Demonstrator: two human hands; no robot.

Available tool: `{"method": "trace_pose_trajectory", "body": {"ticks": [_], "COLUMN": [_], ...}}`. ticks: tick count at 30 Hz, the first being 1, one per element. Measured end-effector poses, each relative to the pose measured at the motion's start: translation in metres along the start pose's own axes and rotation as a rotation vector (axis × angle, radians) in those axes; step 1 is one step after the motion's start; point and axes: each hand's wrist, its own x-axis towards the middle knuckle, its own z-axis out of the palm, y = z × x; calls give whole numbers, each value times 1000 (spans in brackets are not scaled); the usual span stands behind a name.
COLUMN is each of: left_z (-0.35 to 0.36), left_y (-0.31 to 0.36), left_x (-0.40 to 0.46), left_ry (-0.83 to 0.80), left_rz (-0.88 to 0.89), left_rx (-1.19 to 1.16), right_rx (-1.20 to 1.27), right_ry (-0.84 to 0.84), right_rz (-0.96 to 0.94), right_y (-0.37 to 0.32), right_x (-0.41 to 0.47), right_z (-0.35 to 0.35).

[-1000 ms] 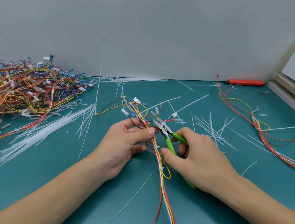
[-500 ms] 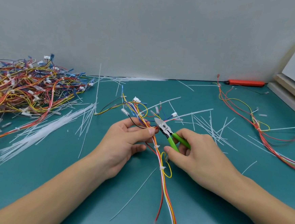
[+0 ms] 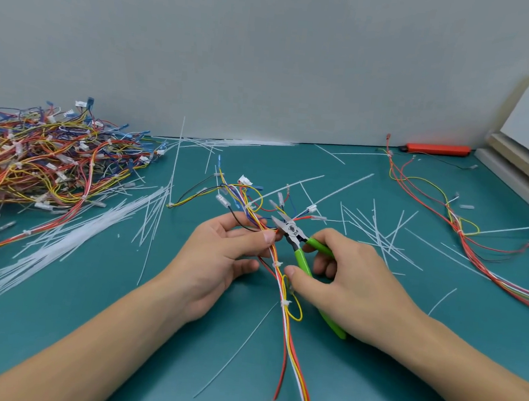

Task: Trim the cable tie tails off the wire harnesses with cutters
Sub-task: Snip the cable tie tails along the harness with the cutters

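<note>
While left hand (image 3: 221,254) pinched the harness (image 3: 278,274) mid-desk, right hand (image 3: 348,279) gripped cutters (image 3: 297,244), blades parted; trimming underway, next tail likely needs lining up.

This looks like a wire-harness assembly workstation in a small workshop or factory. A teal mat covers the surface (image 3: 58,304), backed by a plain grey partition (image 3: 268,58). A large heap of finished harnesses (image 3: 45,157) lies at the left, more harnesses (image 3: 463,235) at the right, and cut white cable tie tails (image 3: 73,242) are scattered about. Green-handled cutters (image 3: 297,244) are in use.
</note>
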Motion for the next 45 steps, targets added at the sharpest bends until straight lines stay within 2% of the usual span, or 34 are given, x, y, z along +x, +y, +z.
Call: {"method": "trace_pose_trajectory", "body": {"ticks": [22,45], "left_z": [0,-1], "left_y": [-1,-2], "left_x": [0,0], "left_ry": [9,1], "left_rz": [-1,4], "left_rx": [17,28], "right_rx": [70,42], "right_ry": [-37,-47], "right_rz": [-52,20], "right_y": [7,-1], "right_x": [6,0], "right_z": [-3,-3]}}
